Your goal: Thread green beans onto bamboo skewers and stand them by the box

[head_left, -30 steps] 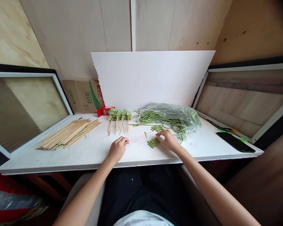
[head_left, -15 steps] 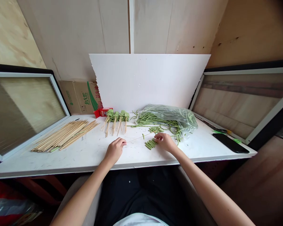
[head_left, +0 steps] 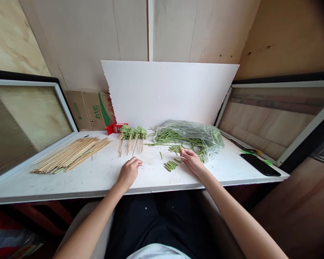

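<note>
My left hand (head_left: 129,171) is closed on the end of a thin bamboo skewer (head_left: 157,157), which slants up to the right over the white table. Between the fingertips of my right hand (head_left: 192,162) is a short green bean piece (head_left: 180,151), close to the skewer's far end. A row of cut bean pieces (head_left: 170,166) lies below and left of my right hand. Behind the fingers sits a pile of more cut pieces (head_left: 175,148). One single piece (head_left: 161,155) lies apart, near the skewer.
Bundled bamboo skewers (head_left: 70,154) lie at the left. Several skewers loaded with beans (head_left: 133,132) rest at the back beside a red box (head_left: 116,128). Long beans fill a clear plastic bag (head_left: 194,131). A black phone (head_left: 260,164) and scissors (head_left: 244,147) lie at the right.
My right hand has lifted slightly away from the row of cut pieces and now pinches a bean piece. My left hand still holds the skewer in nearly the same place.
</note>
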The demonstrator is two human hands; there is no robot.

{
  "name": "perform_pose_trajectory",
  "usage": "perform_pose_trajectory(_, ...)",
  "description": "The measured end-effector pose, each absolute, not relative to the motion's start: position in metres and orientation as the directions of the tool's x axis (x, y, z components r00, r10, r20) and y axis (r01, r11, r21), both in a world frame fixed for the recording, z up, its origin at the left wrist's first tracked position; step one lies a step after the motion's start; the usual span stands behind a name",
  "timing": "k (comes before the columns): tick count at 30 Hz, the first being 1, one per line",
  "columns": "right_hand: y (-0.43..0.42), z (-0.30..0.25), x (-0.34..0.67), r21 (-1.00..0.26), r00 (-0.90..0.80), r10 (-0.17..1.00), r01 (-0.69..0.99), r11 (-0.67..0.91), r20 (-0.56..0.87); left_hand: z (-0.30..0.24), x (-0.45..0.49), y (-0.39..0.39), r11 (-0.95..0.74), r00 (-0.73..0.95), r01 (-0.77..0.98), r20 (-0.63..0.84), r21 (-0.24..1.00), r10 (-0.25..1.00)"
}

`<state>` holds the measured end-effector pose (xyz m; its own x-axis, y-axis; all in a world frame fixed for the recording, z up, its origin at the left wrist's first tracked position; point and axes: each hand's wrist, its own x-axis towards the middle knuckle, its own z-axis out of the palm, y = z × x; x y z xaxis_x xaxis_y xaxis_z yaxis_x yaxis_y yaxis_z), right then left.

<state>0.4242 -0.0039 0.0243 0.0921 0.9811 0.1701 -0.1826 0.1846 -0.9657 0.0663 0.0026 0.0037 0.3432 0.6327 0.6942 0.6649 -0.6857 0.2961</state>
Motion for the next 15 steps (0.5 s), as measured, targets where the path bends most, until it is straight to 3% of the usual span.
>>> perform_pose_trajectory(9, -0.009, 0.030, 0.420, -0.967, 0.054, 0.977, -0.145, 0.211, 0.205, 0.001, 0.066, 0.004, -0.690, 0.365, 0.653, 0.667, 0.313, 0.649)
perform_pose_trajectory(15, -0.001, 0.020, 0.424, -0.966, 0.114, 0.980, -0.182, 0.183, 0.164, 0.002, 0.066, 0.003, -0.703, 0.375, 0.646, 0.678, 0.297, 0.632)
